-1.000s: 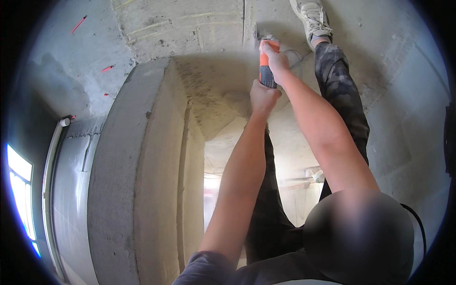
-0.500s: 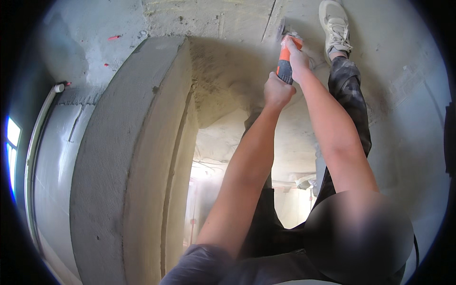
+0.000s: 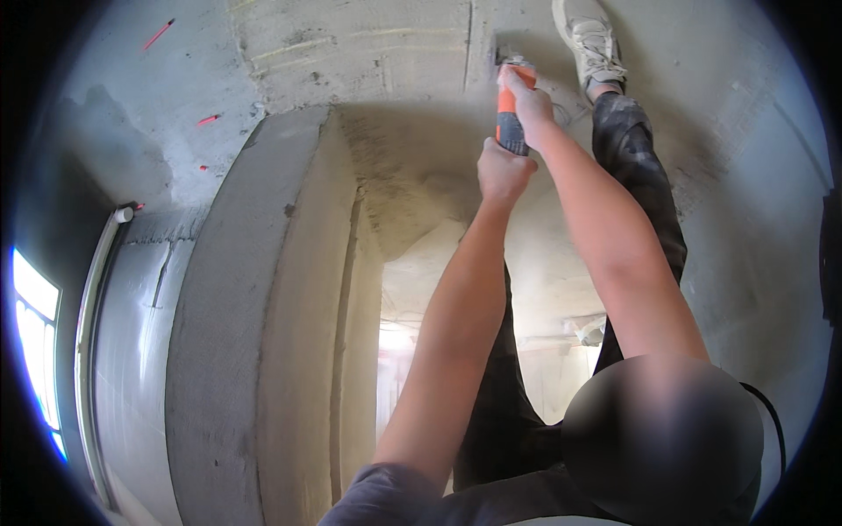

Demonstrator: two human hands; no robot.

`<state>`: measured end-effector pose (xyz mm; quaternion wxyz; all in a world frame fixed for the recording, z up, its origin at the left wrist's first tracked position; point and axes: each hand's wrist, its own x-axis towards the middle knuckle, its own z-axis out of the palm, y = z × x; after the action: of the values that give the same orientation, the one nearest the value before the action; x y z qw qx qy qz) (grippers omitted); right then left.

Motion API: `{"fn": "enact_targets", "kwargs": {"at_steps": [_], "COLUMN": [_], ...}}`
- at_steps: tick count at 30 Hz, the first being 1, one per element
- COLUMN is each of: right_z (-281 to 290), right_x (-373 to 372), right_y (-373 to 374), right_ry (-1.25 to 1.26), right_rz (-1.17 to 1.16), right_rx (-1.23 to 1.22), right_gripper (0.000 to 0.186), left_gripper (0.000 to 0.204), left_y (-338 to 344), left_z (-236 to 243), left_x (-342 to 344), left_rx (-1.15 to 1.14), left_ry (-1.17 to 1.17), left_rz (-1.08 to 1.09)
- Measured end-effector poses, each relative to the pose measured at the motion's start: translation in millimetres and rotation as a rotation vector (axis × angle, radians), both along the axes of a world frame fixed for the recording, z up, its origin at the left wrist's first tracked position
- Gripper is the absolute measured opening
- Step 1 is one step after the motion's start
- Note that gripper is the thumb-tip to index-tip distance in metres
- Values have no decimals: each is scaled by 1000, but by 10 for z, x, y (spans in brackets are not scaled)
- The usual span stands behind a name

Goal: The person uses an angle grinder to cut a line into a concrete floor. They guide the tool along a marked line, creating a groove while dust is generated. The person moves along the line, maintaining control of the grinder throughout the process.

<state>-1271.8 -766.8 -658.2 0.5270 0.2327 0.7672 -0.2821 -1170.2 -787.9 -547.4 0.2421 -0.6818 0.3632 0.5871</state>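
Observation:
An orange and dark grey angle grinder [image 3: 508, 114] points away from me, low over the concrete floor at the upper middle. My left hand [image 3: 505, 171] is closed round its rear end. Farther forward, my right hand [image 3: 530, 107] grips the orange front part of the body. The dusty grinder head [image 3: 516, 61] is at the floor surface, with a blurred disc on its left side; whether the disc touches the concrete I cannot tell. Just left of it runs a thin dark straight line [image 3: 468, 44] in the floor.
A thick grey concrete wall end [image 3: 237, 289] stands to my left. Beyond it are a white pipe [image 3: 92, 307] and a bright window [image 3: 37, 329]. My light shoe [image 3: 593, 44] is planted right of the grinder. Small red pieces [image 3: 208, 120] lie at upper left; a black cord [image 3: 772, 416] curves at lower right.
The whole view has shifted: the wall and window sit farther right and lower in the picture. My hands and the grinder appear slightly farther left and up, with the same two-handed grip.

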Motion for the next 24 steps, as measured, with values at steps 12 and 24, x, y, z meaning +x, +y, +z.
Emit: {"fn": "enact_targets", "kwargs": {"at_steps": [12, 24], "right_z": [-193, -239], "right_x": [-347, -475], "right_y": [-169, -223], "right_ry": [-30, -100], "right_rz": [4, -18], "right_rx": [-26, -66], "right_gripper": [69, 67], "left_gripper": [52, 59], "left_y": [-307, -330], "left_z": [68, 35], "left_x": [-285, -357], "left_rx": [42, 55], "left_ry": [-19, -50], "left_rz": [3, 14]}}
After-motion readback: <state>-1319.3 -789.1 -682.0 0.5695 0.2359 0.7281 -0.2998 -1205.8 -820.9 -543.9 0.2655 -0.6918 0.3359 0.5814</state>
